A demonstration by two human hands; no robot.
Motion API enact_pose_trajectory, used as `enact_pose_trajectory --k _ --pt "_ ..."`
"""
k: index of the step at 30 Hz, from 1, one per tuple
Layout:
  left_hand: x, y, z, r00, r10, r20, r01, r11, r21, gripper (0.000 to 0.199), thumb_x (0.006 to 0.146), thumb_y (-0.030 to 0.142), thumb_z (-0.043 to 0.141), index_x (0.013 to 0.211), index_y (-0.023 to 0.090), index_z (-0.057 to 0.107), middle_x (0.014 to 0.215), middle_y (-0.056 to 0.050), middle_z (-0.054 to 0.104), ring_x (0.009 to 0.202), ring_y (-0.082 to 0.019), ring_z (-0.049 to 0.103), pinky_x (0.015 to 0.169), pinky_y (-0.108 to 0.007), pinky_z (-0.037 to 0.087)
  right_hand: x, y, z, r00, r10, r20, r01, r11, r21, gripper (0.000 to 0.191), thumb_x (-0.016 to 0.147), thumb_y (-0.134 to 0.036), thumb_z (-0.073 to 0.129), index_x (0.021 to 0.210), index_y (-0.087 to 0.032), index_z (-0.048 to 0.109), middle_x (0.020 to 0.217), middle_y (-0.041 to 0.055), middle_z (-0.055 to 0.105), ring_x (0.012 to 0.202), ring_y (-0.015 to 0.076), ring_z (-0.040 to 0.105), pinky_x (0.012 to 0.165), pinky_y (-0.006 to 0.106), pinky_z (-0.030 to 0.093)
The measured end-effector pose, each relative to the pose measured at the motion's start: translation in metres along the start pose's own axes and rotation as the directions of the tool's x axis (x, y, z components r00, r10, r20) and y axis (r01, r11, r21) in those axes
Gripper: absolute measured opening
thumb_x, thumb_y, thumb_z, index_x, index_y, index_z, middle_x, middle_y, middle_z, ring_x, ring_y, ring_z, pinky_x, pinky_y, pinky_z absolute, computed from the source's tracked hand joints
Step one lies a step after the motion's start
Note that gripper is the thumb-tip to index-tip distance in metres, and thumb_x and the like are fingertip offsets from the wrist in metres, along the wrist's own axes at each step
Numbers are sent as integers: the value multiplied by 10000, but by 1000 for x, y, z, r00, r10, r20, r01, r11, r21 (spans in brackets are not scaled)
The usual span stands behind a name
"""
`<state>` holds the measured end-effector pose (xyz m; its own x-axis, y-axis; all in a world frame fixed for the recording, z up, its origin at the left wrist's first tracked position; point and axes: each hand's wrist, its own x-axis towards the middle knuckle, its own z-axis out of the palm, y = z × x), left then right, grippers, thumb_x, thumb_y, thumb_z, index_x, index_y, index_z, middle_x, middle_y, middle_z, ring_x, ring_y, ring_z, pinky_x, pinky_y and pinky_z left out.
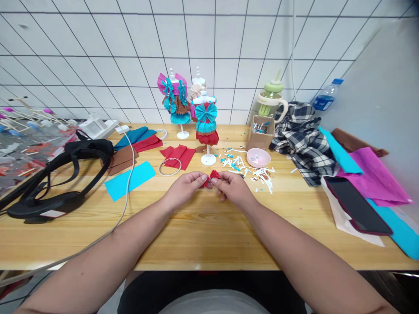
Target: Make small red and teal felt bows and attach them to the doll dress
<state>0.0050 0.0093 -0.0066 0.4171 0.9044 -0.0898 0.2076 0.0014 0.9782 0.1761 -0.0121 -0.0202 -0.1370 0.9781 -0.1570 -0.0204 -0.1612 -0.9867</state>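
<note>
Between my two hands is a small piece of pleated red paper (pixel 214 174), its folds fanning out at the top. My left hand (pixel 186 185) pinches its left side with thumb and forefinger. On the right side, my right hand (pixel 234 185) grips it the same way, and the fingertips of both hands nearly meet. Just behind stands a small white dress form (pixel 208 159) wearing a red and turquoise paper dress with a turquoise fan bow (pixel 206 113). Folded red paper (pixel 183 157) and a roll of tape (pixel 170 167) lie beyond my left hand.
Paper scraps (pixel 265 179) surround a pink bowl (pixel 258 158) and a cardboard box (pixel 261 133). A headset (pixel 62 205) and a cable (pixel 129 183) lie left. Plaid cloth (pixel 299 139), a phone (pixel 358 205) and coloured paper (pixel 379 174) lie right. Another dressed form (pixel 176 104) stands behind.
</note>
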Motion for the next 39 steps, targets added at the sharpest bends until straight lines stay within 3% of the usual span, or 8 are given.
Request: enact_pose_trajectory --k 7,10,15,21,33,39 --pt "1 -6 -1 998 -66 19 67 996 -56 374 793 523 603 804 153 657 729 -27 667 729 -162 606 785 -303 462 2 6 1 998 -49 -29 49 999 -12 291 718 -425 673 875 -183 632 643 -31 551 480 81 493 370 187 443" --pt "1 -7 1 995 -88 55 91 994 -66 423 806 557 559 800 147 662 755 -50 679 753 -183 614 785 -321 468 2 7 2 996 -78 -47 79 997 6 285 717 -431 674 833 -178 617 556 -46 519 440 79 455 360 186 423" --pt "-2 4 3 1000 14 -15 -13 998 66 393 796 540 573 781 154 646 809 -41 683 815 -186 605 814 -306 453 4 8 2 990 -112 -89 113 994 3 290 719 -442 673 818 -181 598 532 -54 514 401 71 415 347 195 412" --pt "-3 9 2 999 -5 -52 8 998 59 342 743 495 642 794 157 652 800 -28 687 777 -175 601 783 -291 452 3 8 2 994 -89 -60 89 996 -6 335 701 -467 685 839 -167 626 580 -45 547 420 67 423 355 194 404" --pt "-2 6 -3 997 -6 83 7 1000 -17 267 779 425 630 731 163 651 777 -15 672 782 -164 586 800 -277 426 1 4 0 997 -68 -34 68 998 2 278 711 -418 685 826 -176 614 550 -52 514 415 66 423 370 196 408" --pt "-2 1 -6 989 -37 142 54 992 -117 256 772 412 663 767 157 684 799 -30 677 798 -164 591 819 -290 423 0 0 -1 997 51 49 -57 992 117 416 656 -440 739 947 -160 642 598 -55 531 433 44 382 350 163 351"
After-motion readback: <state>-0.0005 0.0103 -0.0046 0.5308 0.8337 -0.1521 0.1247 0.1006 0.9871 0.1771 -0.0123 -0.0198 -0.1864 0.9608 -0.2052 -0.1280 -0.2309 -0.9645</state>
